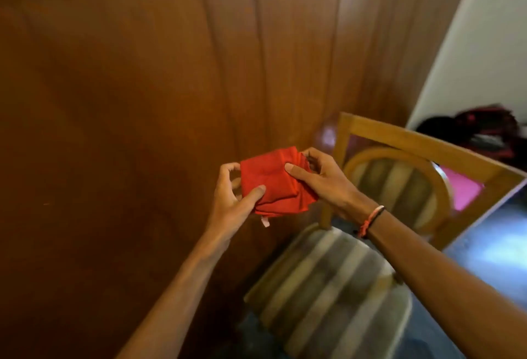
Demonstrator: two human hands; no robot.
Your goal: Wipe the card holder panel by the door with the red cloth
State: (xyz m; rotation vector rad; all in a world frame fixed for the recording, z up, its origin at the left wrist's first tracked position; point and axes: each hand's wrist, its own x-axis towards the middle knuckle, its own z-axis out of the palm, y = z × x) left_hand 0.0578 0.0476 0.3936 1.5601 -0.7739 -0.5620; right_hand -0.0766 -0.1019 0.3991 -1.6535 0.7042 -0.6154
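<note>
Red cloth (275, 184) pinched in both hands, no card holder panel in view yet

Left hand (232, 201) clamps thumb-over-fingers on the cloth's left edge, right hand (319, 179) does the same on the right, so the folded square is stretched flat between them at mid-frame. Behind it is just brown wood panelling (142, 87), a striped chair (330, 281) below. Neither hand looks nearer the target, honestly can't tell which way it lies.
</note>
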